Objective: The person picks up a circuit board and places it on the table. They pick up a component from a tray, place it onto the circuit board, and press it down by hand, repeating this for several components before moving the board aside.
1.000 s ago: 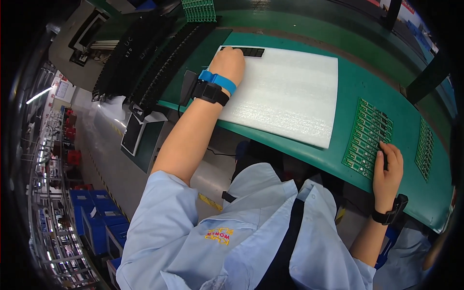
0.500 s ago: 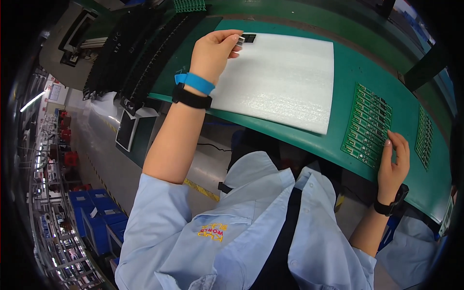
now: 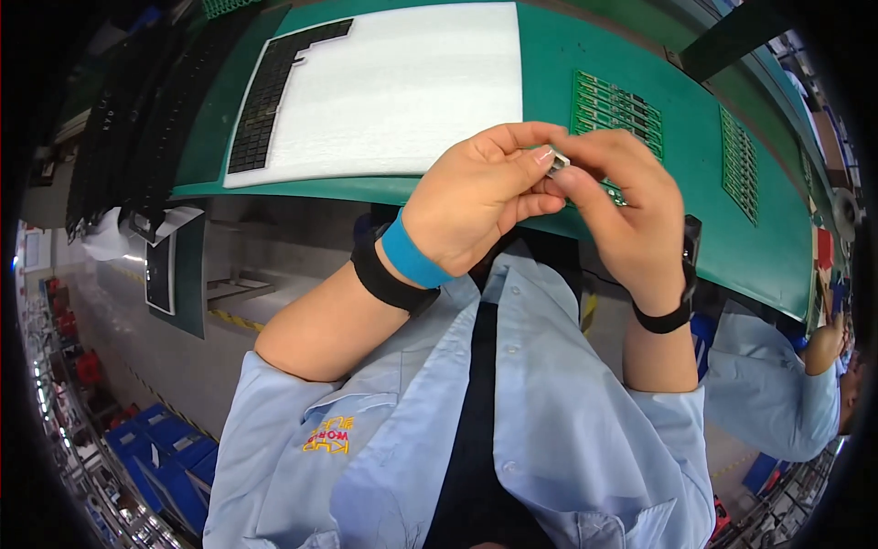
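Both my hands meet over the front edge of the green bench, fingertip to fingertip. My left hand [image 3: 471, 192], with a blue and a black band at its wrist, pinches a small silver-white rectangular piece [image 3: 559, 163] between thumb and fingers. Against the same piece rest the thumb and fingers of my right hand [image 3: 636, 206], closed around its other side. Its exact kind I cannot make out. Behind my right hand lies a green panel of circuit boards [image 3: 617, 102], its near part hidden by the fingers.
A white foam sheet [image 3: 402, 96] lies on the green bench [image 3: 549, 55], with rows of small black pieces [image 3: 265, 105] along its left side. Another circuit board panel [image 3: 739, 165] lies farther right. Black racks [image 3: 137, 119] stand left. A co-worker's sleeve [image 3: 773, 393] shows at right.
My left hand has come from the foam sheet's far edge toward me and right, with the small piece. My right hand has left the circuit board panel's edge and joined it. The view has shifted.
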`<state>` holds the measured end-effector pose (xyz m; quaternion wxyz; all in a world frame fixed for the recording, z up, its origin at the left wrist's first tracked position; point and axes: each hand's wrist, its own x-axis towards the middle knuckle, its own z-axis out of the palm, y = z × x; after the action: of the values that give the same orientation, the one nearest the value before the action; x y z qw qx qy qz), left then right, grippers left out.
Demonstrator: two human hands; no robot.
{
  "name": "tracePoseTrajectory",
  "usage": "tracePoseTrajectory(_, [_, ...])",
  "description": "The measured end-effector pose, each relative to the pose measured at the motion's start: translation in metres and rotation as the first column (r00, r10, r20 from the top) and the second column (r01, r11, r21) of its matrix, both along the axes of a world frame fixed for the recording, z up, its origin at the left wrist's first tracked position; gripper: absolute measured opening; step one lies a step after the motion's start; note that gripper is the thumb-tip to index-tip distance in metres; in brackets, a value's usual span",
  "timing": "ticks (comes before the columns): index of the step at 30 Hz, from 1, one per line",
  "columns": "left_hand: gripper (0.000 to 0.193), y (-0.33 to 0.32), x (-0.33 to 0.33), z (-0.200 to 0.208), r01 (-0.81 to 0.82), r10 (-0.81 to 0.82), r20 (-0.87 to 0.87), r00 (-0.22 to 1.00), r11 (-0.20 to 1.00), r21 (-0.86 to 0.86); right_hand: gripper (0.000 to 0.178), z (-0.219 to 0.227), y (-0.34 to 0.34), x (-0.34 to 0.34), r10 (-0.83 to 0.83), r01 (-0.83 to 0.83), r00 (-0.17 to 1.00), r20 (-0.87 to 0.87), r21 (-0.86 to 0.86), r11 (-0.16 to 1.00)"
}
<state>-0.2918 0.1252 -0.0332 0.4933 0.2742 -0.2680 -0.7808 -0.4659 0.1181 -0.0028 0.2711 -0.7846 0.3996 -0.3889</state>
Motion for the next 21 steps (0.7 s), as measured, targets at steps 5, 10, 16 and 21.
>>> tracePoseTrajectory(5, [0.028, 0.000, -0.013, -0.013, 0.034, -0.035, -0.097, 0.995, 0.999, -0.010, 0.021, -0.007, -0.002, -0.005, 0.002, 0.001, 0.999, -0.043, 0.073, 0.997])
tracePoseTrajectory(10, [0.030, 0.000, -0.020, -0.008, 0.057, -0.014, -0.281, 0.960, 0.988, 0.146, 0.017, -0.018, -0.002, -0.007, -0.032, -0.036, 0.971, 0.235, 0.280, 0.959])
tracePoseTrajectory(16, [0.021, 0.001, -0.017, -0.013, 0.133, -0.113, -0.167, 0.979, 0.984, 0.115, 0.011, -0.021, 0.001, -0.008, -0.057, -0.092, 0.882, 0.468, 0.289, 0.953])
tracePoseTrajectory(21, [0.018, 0.003, -0.018, -0.012, 0.081, -0.075, -0.084, 0.994, 0.995, 0.065, 0.015, -0.024, 0.006, -0.013, -0.051, -0.042, 0.930, 0.365, 0.241, 0.970])
